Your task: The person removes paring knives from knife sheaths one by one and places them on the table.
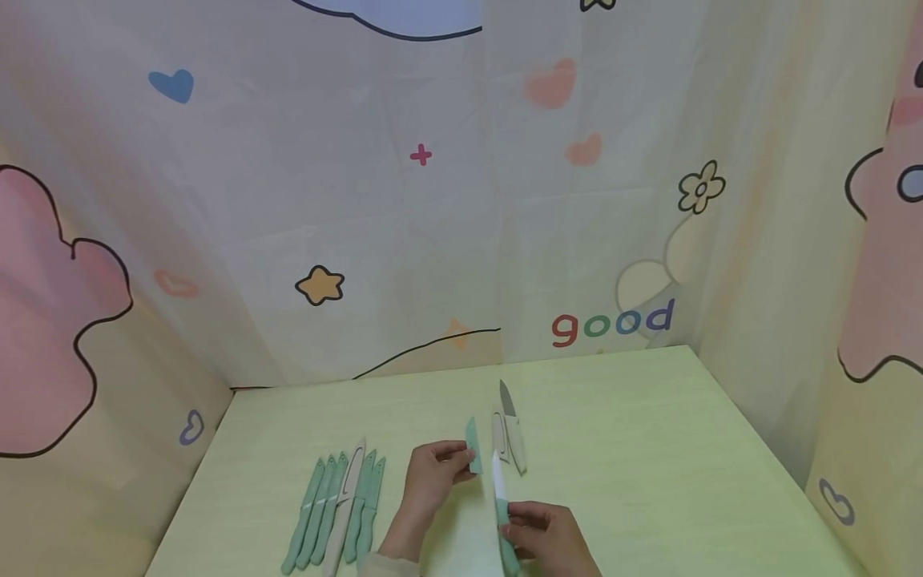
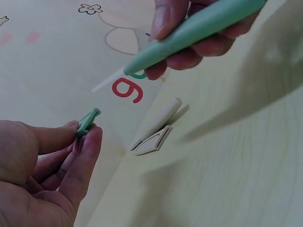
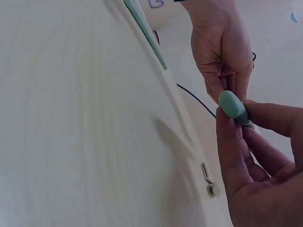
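Note:
My left hand pinches a green blade sheath between thumb and fingers, held above the table. To its right, my right hand grips the green handle of a small knife, its pale blade bare and pointing away from me. The left wrist view shows the blade tip a short way from the sheath, the two apart. Behind the hands a knife with a cream handle lies on the table, its dark blade bare. Beside it lies a cream sheath.
Several sheathed green knives lie in a row on the left of the table, with one cream-handled knife among them. The pale wood-grain table ends at a printed curtain at the back and sides.

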`<state>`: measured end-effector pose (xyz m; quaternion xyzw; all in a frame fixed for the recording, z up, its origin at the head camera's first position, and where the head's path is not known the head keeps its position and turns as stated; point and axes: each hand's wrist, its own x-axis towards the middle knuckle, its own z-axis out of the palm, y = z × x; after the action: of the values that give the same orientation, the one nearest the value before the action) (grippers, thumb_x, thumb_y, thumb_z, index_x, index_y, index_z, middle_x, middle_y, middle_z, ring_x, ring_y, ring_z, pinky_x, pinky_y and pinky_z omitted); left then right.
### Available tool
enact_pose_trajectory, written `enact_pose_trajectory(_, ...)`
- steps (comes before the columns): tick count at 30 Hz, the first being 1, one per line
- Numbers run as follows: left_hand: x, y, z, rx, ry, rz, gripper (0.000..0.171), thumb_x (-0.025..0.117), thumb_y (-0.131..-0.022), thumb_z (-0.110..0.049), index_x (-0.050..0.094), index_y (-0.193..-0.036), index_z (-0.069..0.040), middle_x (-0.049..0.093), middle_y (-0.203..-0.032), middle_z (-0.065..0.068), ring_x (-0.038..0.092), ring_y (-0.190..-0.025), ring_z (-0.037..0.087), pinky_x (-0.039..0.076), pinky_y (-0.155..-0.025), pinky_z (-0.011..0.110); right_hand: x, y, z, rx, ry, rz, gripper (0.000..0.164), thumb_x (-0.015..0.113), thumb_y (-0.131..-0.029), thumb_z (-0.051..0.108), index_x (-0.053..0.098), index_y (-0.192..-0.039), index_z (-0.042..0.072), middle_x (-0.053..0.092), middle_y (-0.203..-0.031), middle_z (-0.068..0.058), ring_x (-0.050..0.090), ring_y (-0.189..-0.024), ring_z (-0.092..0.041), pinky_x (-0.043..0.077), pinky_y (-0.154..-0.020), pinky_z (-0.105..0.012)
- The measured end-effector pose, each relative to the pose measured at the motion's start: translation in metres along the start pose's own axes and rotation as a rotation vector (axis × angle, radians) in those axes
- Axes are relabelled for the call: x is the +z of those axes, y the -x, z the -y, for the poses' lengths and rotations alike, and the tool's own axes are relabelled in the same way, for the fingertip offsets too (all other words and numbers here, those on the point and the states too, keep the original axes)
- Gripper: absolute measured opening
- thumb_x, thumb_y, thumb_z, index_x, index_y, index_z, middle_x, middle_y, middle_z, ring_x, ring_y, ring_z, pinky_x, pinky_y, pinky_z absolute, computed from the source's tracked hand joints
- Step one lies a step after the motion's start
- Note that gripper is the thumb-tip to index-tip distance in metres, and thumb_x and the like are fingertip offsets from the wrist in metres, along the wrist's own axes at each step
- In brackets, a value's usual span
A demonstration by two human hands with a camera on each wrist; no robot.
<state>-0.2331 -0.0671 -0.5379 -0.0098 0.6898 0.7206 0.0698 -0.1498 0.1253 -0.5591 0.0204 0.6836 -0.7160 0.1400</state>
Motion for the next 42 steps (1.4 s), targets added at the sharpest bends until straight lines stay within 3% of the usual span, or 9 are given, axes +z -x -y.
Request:
enact_pose_trajectory(5, 0.001, 0.002, 0.003, 0.005, 0.040, 0.073, 0.025, 0.069, -0.087, -0.004, 0.065, -0.108, 0.011, 0.068, -0.094, 0.019, 0.065, -0.085, 0.038, 0.061, -0.073, 0.033, -0.004, -0.001, 0.005, -0.041, -0.005, 0.002, 0.039, 0.071, -0.086, 0.009, 0.060, -0.116, -0.015, 0.071, -0.099, -0.019, 0.066, -0.084, -0.025, 0.062, -0.068, -0.036)
enact_pose_trajectory(9, 0.004, 0.003, 0.008, 0.007, 0.059, 0.108, 0.028, 0.072, -0.086, -0.007, 0.066, -0.107, 0.010, 0.069, -0.094, 0.017, 0.065, -0.085, 0.038, 0.061, -0.074, 0.034, -0.008, -0.003, 0.007, -0.058, 0.013, -0.019, 0.041, 0.072, -0.087, 0.013, 0.061, -0.117, -0.012, 0.072, -0.097, -0.016, 0.066, -0.084, -0.025, 0.062, -0.068, -0.035)
enact_pose_trajectory(16, 0.012, 0.006, 0.012, -0.006, 0.070, 0.139, 0.025, 0.074, -0.082, -0.004, 0.069, -0.103, 0.007, 0.071, -0.091, 0.019, 0.066, -0.083, 0.036, 0.061, -0.072, 0.034, -0.014, -0.011, 0.009, -0.048, -0.008, -0.068, 0.044, 0.072, -0.087, 0.015, 0.060, -0.122, -0.008, 0.071, -0.097, -0.009, 0.065, -0.086, -0.025, 0.061, -0.071, -0.037)
enact_pose_trajectory(26, 0.026, 0.011, 0.014, 0.006, 0.024, 0.181, 0.022, 0.074, -0.082, -0.004, 0.070, -0.102, 0.006, 0.070, -0.087, 0.015, 0.067, -0.079, 0.028, 0.061, -0.070, 0.033, -0.021, -0.019, 0.011, -0.026, 0.000, -0.133, 0.047, 0.070, -0.089, 0.021, 0.059, -0.127, -0.003, 0.072, -0.095, -0.009, 0.066, -0.081, -0.026, 0.061, -0.064, -0.034)
enact_pose_trajectory(35, 0.039, 0.018, 0.005, 0.008, -0.008, 0.178, 0.020, 0.069, -0.084, 0.003, 0.069, -0.103, 0.010, 0.069, -0.087, 0.017, 0.066, -0.082, 0.035, 0.062, -0.069, 0.034, -0.027, -0.021, 0.011, -0.033, 0.008, -0.189, 0.043, 0.071, -0.088, 0.019, 0.061, -0.125, -0.001, 0.072, -0.093, -0.010, 0.066, -0.079, -0.026, 0.061, -0.060, -0.034)
enact_pose_trajectory(42, 0.049, 0.012, 0.015, 0.034, -0.043, 0.143, 0.015, 0.072, -0.084, -0.001, 0.072, -0.098, 0.004, 0.069, -0.085, 0.014, 0.067, -0.074, 0.025, 0.062, -0.067, 0.033, -0.032, -0.023, 0.012, -0.021, 0.007, -0.216, 0.043, 0.071, -0.088, 0.018, 0.061, -0.125, -0.002, 0.072, -0.097, -0.011, 0.065, -0.082, -0.026, 0.061, -0.062, -0.037)
